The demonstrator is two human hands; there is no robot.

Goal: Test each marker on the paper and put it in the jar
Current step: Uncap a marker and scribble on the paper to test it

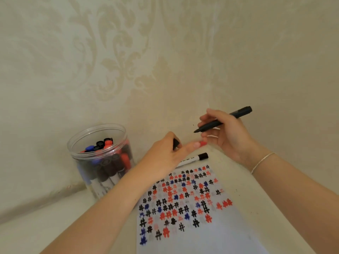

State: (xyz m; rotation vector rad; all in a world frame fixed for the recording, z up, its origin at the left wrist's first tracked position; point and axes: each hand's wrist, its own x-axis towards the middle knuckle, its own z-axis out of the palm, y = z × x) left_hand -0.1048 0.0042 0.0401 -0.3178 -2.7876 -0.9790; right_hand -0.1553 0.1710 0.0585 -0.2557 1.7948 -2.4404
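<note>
Nearest, below both wrists, the paper [192, 208] lies flat on the counter [256, 208], crowded with black, red and blue hash marks; thin and limp, it would slide under a hard stroke. Just beyond the left hand [165, 154], a white marker [194, 159] with a black cap lies on the counter, partly hidden by the fingers; this hand pinches a small black cap [176, 143]. Higher and to the right, the right hand [225, 132] grips an uncapped black marker [222, 119] mid-barrel, tip pointing left; light, rigid and smooth, it is best held near the tip for writing. Left of the left hand stands the clear jar [100, 158], open and nearly full of markers.
</note>
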